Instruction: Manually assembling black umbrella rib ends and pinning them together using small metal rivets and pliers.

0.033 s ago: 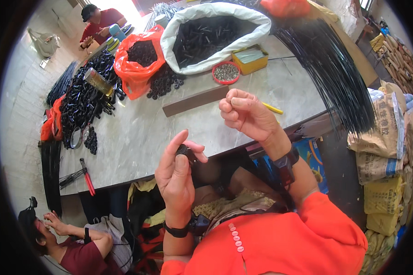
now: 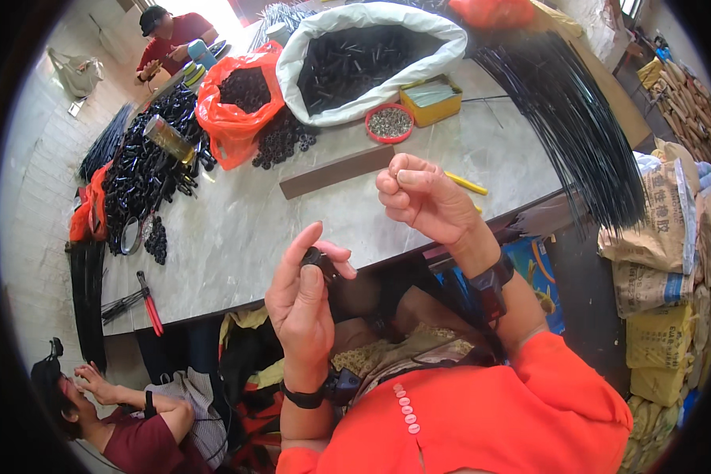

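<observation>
The left hand (image 2: 302, 304) grasps a small black part (image 2: 314, 257) between its thumb and fingers, near the front edge of the grey table (image 2: 221, 229), while the right hand (image 2: 426, 197) is closed, thumb pressed to the index finger; whether something tiny is pinched there I cannot tell. Beyond the hands, a white sack (image 2: 290, 75), its mouth spread wide, holds a mass of short black tubes (image 2: 363, 67). Just to its left, an orange-red plastic bag (image 2: 213, 130) holds small black rings (image 2: 245, 91), with more loose rings (image 2: 280, 144) on the tabletop beside it. In front of the sack sits a round red dish (image 2: 369, 130) containing small metallic pieces (image 2: 390, 122), and next to that dish a yellow box (image 2: 438, 115) with pale, flat pieces (image 2: 429, 93) inside, too indistinct to name. Farther left, a clear jar (image 2: 162, 134) lies tilted on a heap of glossy black pieces (image 2: 138, 162), something yellowish showing in its lower end. A brown-grey bar (image 2: 336, 172) lies between the dish and the hands, and yellow handles (image 2: 466, 183) show just beyond the right wrist
</observation>
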Demonstrator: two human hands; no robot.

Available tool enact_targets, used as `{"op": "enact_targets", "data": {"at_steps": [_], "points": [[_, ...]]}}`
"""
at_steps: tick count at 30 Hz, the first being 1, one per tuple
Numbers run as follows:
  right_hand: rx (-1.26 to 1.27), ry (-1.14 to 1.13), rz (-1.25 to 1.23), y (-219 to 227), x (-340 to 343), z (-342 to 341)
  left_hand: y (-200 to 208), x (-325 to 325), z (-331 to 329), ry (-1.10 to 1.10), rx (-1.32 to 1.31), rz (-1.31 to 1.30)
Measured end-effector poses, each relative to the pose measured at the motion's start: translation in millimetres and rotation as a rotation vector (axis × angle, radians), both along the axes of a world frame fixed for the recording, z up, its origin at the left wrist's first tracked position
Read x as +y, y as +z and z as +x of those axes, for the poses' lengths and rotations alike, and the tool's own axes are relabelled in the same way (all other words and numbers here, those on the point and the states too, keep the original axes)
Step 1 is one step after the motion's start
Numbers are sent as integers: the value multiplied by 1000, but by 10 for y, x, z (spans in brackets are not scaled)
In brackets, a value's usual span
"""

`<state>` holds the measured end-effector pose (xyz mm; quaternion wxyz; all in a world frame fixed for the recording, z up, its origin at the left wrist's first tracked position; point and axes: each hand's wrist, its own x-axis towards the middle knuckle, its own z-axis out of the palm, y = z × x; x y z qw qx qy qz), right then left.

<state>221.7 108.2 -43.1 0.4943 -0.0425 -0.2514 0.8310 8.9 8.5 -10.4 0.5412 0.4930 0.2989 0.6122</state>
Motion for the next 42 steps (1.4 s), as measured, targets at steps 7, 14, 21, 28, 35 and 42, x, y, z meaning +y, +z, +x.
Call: {"op": "enact_targets", "data": {"at_steps": [7,14,21,28,35,42], "points": [[29,3,19,-110,-106,-117,-27,-45,-20,35,-31,45],[-110,-43,42,-138,-222,-174,-42,-113,-71,93,13,81],[-20,-33,-175,-544,172,-86,-102,-84,-73,105,-3,87],[-433,-396,0,-148,318,78,-97,-113,-165,165,-8,121],[-1193,-466,388,-252,-25,180,-139,-99,-217,162,-14,116],[-1644,-543,790,-393,-94,55,-123,-123,-220,173,-21,115]]}}
